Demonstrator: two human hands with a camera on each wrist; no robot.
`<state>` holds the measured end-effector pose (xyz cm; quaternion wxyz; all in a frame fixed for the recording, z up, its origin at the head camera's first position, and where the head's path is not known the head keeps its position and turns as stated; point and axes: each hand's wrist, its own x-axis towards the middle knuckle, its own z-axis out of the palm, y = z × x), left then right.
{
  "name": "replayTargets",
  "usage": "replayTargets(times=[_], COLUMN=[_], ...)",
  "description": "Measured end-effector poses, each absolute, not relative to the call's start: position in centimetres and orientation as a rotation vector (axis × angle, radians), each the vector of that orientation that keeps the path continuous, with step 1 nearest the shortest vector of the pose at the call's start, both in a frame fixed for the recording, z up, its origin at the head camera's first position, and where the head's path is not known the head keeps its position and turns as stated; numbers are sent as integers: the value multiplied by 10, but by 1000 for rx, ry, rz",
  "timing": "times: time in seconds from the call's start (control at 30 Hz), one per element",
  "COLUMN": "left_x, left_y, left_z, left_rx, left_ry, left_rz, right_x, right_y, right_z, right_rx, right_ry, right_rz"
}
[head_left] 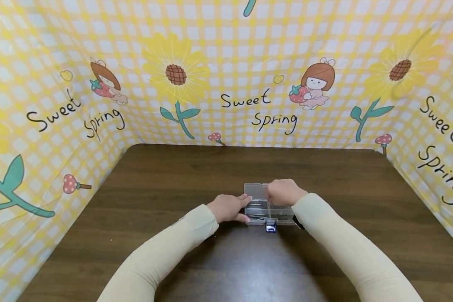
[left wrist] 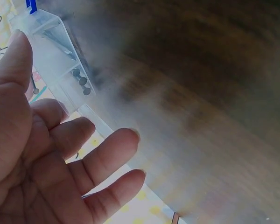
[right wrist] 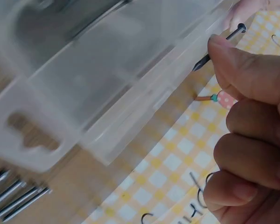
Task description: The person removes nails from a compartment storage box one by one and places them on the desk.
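Note:
A clear plastic compartment box (head_left: 269,209) lies on the table with its lid (head_left: 253,191) raised at the back. Its blue latch (head_left: 271,227) faces the front. At the box's left side is my left hand (head_left: 226,207), thumb at the front corner and fingers spread loosely. Several nails (left wrist: 81,81) lie inside the compartments. Over the box's right rear part, my right hand (head_left: 285,192) pinches a dark nail (right wrist: 203,62) between thumb and curled forefinger, its head pointing up and away in the right wrist view. The other right fingers are curled in.
Several loose nails (right wrist: 21,200) lie beyond the box in the right wrist view. The brown wooden table (head_left: 181,176) is bordered by a yellow checked cloth (head_left: 226,75) at the back and both sides.

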<state>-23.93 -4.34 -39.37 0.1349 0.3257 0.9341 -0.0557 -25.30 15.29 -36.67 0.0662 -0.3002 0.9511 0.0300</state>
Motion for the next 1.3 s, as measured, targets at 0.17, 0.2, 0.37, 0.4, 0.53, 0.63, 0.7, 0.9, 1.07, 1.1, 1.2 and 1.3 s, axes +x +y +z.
replayTargets(times=[0.17,0.2,0.37,0.4,0.53,0.63,0.7,0.9,1.07,1.1,1.2,1.3], left_x=[-238,-237,-236,-236,-237,-237,-238,-238,-238,-238,-239,-238], left_y=[-44,-44,-44,-44,-45,-46,-46,-44,-45,-45,-45,-46], left_z=[-393,-392,-391,-391,-392,-392,-392,-394,-394,-394,-393,-392], left_rx=[922,918,936,940,944,941,942,955,942,938,935,937], left_ry=[2703,2700,2695,2693,2692,2689,2687,2683,2686,2688,2690,2687], left_rz=[-140,-134,-114,-112,-105,-104,-108,-121,-108,-106,-102,-95], right_x=[-252,-252,-250,-249,-249,-248,-247,-241,-234,-233,-229,-226], right_y=[166,168,182,185,195,201,205,221,235,237,245,252], right_z=[-365,-365,-368,-369,-372,-372,-371,-369,-369,-369,-368,-368], right_rx=[-856,-853,-814,-807,-781,-766,-766,-757,-742,-742,-731,-704], right_ry=[2860,2860,2874,2879,2875,2867,2864,2879,2894,2897,2900,2889], right_rz=[63,55,18,22,17,6,-10,-70,-90,-98,-119,-135])
